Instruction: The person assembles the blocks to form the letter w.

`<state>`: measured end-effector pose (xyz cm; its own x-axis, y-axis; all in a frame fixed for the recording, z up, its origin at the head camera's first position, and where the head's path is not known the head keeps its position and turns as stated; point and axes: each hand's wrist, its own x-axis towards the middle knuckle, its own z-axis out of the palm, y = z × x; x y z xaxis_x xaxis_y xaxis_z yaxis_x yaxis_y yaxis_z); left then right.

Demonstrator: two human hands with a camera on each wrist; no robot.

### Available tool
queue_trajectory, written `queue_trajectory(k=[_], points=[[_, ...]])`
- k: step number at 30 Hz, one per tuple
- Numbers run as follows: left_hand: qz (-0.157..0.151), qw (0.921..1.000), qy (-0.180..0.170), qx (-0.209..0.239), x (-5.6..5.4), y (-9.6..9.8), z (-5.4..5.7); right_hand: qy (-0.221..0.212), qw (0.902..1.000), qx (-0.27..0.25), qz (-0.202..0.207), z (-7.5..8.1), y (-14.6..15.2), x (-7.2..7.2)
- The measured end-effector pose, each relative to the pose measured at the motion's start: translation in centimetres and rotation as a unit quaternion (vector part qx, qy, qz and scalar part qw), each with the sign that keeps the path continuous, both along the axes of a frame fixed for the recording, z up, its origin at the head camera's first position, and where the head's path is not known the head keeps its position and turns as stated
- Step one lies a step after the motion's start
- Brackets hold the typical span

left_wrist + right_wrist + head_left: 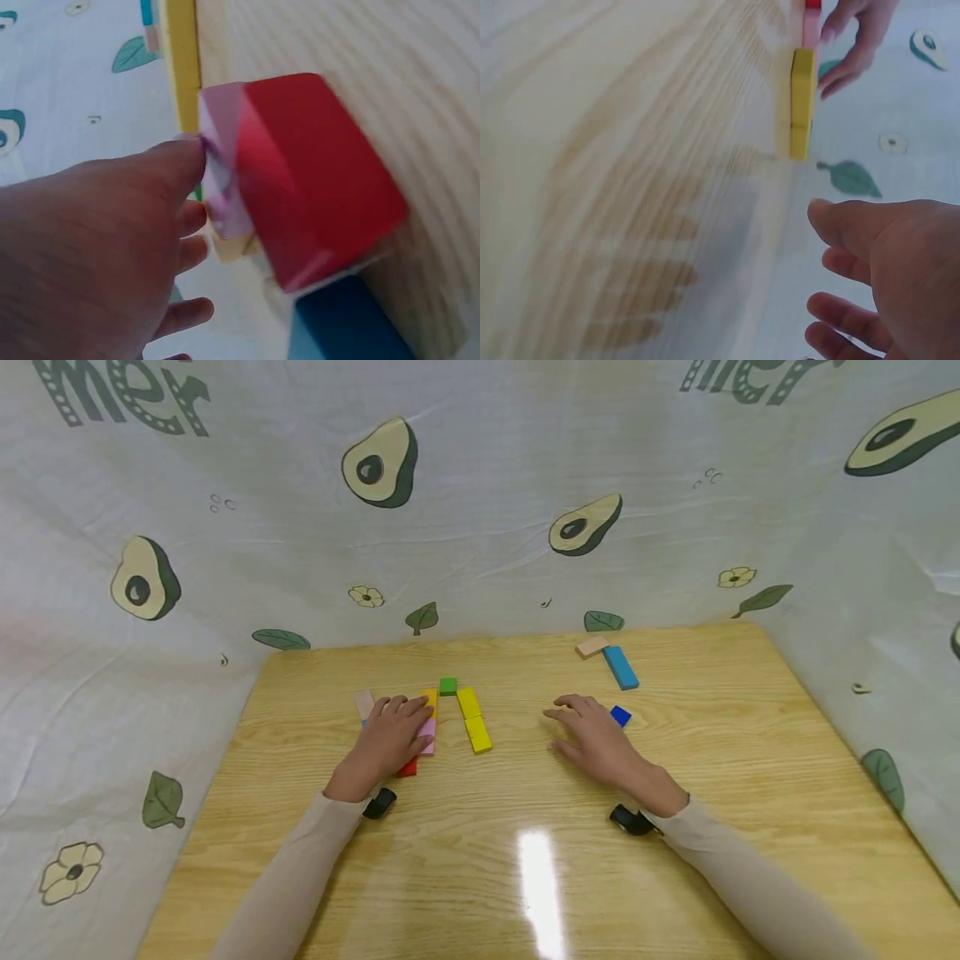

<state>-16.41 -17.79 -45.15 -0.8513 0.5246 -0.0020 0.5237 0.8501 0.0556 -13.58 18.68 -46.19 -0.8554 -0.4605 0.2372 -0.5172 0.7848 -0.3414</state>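
My left hand (388, 739) is over a cluster of wooden blocks on the left of the table. In the left wrist view its thumb meets the side of a pink block (220, 161), with the other fingers extended and spread. Beside the pink block lies a red block (319, 176), and a blue block (349, 322) is close by. An orange block (431, 697) touches the pink one's far end. Loosely bent and holding nothing, my right hand (596, 739) hovers above the table, nearest to a small dark blue block (620, 716) that it partly hides.
Two yellow blocks (474, 720) lie end to end right of the cluster, with a green block (447, 687) behind. At the back are a light blue block (621, 667) and a tan block (592, 647). A patterned cloth (480, 568) borders the table.
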Motion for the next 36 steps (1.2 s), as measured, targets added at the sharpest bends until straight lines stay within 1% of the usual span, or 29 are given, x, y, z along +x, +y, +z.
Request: queue_trajectory(k=[3,7,10,15,19,22,24,29,36], points=[[-0.001,0.9996,0.028,-0.001,0.1,0.3,0.2,0.006,0.9997,0.004,-0.023,-0.1,2.2,0.1],[0.003,0.9991,0.041,0.005,0.0,1.1,0.4,0.009,0.9987,0.010,-0.048,0.0,4.6,0.3],[0.008,0.9996,0.025,0.014,0.0,2.1,0.5,0.005,0.9980,0.007,-0.063,0.0,6.0,0.5],[0.002,0.9994,-0.001,0.035,0.4,4.0,0.5,0.000,0.9967,-0.004,-0.081,-0.2,7.6,0.7],[-0.003,0.9992,-0.005,0.038,0.8,5.6,0.2,0.006,0.9954,-0.010,-0.096,-0.5,8.4,0.6],[0.001,0.9996,0.000,0.028,1.1,6.6,-0.2,0.009,0.9947,-0.007,-0.102,-0.8,8.6,0.5],[0.003,0.9999,0.004,0.013,1.3,7.1,-0.5,0.000,0.9944,-0.001,-0.106,-0.9,8.7,0.6],[0.011,0.9995,0.024,-0.015,1.4,7.7,-1.1,-0.020,0.9930,0.017,-0.115,-0.8,8.8,0.5],[0.031,0.9980,0.044,-0.034,1.1,8.2,-1.1,-0.009,0.9927,0.031,-0.116,-0.6,9.1,-0.1]])
